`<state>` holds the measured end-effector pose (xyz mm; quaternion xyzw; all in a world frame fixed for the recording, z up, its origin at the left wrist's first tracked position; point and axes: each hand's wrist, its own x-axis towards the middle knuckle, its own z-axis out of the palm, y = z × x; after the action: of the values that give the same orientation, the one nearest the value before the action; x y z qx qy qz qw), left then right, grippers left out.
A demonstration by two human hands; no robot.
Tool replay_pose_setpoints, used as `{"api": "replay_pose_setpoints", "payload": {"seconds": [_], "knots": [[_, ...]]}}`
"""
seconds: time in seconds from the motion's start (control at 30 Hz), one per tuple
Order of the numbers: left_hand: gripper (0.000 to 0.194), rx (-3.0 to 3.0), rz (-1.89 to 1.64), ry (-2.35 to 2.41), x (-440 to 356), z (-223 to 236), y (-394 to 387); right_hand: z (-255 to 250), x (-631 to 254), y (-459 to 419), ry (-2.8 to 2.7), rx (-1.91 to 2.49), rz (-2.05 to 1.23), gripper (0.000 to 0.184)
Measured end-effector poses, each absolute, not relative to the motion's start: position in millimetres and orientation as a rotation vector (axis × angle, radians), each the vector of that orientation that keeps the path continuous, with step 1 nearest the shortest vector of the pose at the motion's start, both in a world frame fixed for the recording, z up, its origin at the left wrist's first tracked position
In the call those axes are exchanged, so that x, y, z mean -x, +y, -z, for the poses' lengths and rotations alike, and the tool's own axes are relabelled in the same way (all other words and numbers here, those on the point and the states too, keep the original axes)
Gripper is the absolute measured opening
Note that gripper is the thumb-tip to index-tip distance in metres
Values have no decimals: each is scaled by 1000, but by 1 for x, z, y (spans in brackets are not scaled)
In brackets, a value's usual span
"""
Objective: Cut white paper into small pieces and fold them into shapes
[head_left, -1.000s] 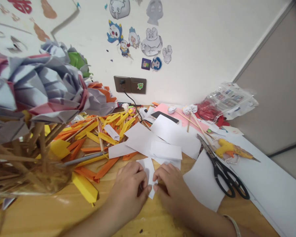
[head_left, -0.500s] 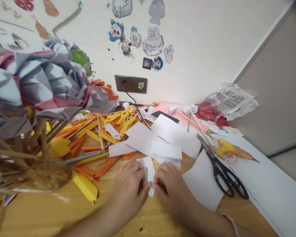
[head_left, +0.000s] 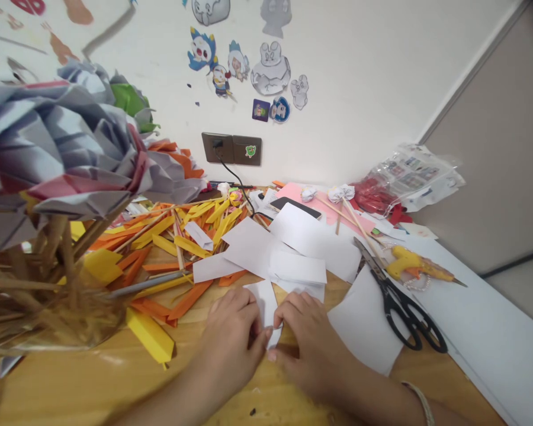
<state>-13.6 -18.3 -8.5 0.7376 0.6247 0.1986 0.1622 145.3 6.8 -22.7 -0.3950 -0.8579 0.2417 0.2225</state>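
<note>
A narrow strip of white paper [head_left: 265,302] stands between my two hands over the wooden table, its lower end creased near the fingertips. My left hand [head_left: 235,334] is closed on its left edge, thumb and forefinger pinching close to the bottom. On the other side my right hand [head_left: 308,340] has its forefinger on the strip's right edge and its thumb at the lower tip. Just beyond the fingers lie several loose white paper pieces [head_left: 251,245]. A larger curved white sheet [head_left: 366,322] is to the right of my right hand.
Black-handled scissors [head_left: 400,302] and a yellow glue gun [head_left: 420,265] lie to the right. Folded yellow and orange paper strips [head_left: 155,278] cover the left. Large paper flowers [head_left: 80,142] rise at far left. A phone [head_left: 295,207] lies near the wall socket [head_left: 231,149].
My right thumb has moved down and away from its forefinger, to the strip's lower tip. My left hand keeps its pinch. The whole view has shifted slightly.
</note>
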Motion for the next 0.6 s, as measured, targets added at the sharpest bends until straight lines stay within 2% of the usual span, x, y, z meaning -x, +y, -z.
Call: {"api": "replay_pose_setpoints", "payload": {"seconds": [0.4, 0.53, 0.6], "knots": [[16, -2111, -574, 1778, 14, 11, -18, 27, -147, 17, -2086, 1161, -764, 17], [16, -2105, -609, 1794, 15, 10, -19, 24, -144, 14, -2262, 1156, -669, 35], [20, -2101, -604, 1834, 19, 9, -16, 23, -142, 12, -2332, 1174, -616, 35]]}}
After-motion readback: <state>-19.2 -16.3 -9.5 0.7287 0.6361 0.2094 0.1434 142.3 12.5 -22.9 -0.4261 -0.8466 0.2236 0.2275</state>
